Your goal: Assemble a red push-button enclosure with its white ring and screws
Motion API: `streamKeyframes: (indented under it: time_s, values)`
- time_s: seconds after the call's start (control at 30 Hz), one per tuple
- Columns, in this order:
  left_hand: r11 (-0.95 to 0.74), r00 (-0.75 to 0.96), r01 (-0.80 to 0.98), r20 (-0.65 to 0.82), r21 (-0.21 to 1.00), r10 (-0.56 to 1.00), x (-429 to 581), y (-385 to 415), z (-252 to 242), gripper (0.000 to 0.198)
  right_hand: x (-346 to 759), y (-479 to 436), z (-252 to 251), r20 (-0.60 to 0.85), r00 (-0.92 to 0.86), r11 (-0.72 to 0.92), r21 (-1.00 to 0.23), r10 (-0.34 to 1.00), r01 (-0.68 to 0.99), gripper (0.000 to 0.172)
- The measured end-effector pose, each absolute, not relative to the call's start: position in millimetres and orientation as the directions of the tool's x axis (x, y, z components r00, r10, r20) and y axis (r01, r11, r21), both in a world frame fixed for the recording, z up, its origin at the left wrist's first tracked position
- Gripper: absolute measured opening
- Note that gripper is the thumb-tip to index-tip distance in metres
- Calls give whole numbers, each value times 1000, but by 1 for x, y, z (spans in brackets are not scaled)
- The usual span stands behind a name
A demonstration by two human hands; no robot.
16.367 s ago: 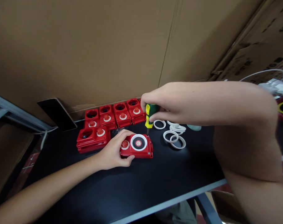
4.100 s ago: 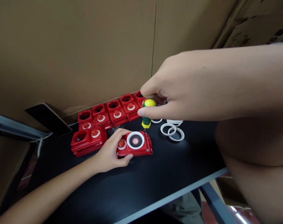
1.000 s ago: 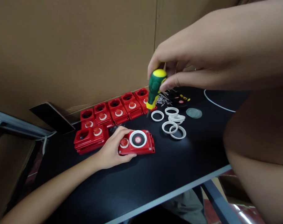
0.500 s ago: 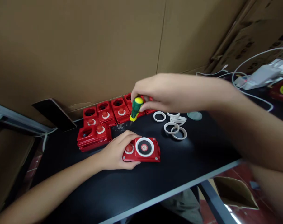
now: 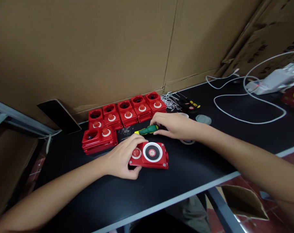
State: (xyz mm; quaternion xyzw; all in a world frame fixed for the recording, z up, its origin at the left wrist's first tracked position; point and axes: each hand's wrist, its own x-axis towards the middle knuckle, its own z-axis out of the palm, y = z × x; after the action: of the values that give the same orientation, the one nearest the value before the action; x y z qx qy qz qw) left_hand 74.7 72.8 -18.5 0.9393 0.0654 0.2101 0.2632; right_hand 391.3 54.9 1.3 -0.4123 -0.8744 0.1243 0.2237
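My left hand [image 5: 124,158] is closed around the left end of a red alarm-like unit [image 5: 147,163] lying on the black table. On that unit are a small red dome and a white ring [image 5: 153,161] around a black disc with a red-and-white centre. My right hand [image 5: 172,125] grips the end of a green and yellow screwdriver [image 5: 147,130], held almost flat just behind the unit. Its tip points left, partly behind my left hand. White rings lie beneath and behind my right hand, mostly hidden by it.
Several similar red units [image 5: 128,115] stand in a row at the back, with stacked ones [image 5: 99,142] at left. A phone-like black slab [image 5: 59,116] leans behind. Screws [image 5: 170,102], dark-handled tools [image 5: 189,104], a translucent disc [image 5: 203,119] and a white cable [image 5: 248,122] lie rightward.
My right hand has lowered and turned the screwdriver from steeply tilted to nearly flat beside the unit, uncovering the back row and screws. My left hand keeps its hold.
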Motion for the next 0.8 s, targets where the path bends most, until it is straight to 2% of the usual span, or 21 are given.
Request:
streamKeyframes:
  time_s: [0.13, 0.5, 0.63, 0.73, 0.8]
  values:
    - [-852, 922, -17, 339, 523, 189, 71, 75, -19, 90, 389, 56, -2, 215, -587, 622, -361, 781, 695, 17]
    - [-874, 912, 23, 347, 485, 216, 72, 71, -20, 91, 383, 49, 5, 182, -598, 624, -298, 780, 723, 17]
    - [-875, 915, 42, 333, 482, 227, 74, 71, -19, 83, 394, 52, 14, 274, -538, 603, -324, 797, 729, 30]
    - [-875, 912, 29, 345, 483, 221, 76, 72, -18, 78, 418, 61, 26, 394, -390, 526, -337, 832, 781, 47]
    - [-877, 911, 22, 351, 481, 216, 77, 72, -17, 77, 437, 69, 32, 469, -274, 462, -350, 840, 815, 45]
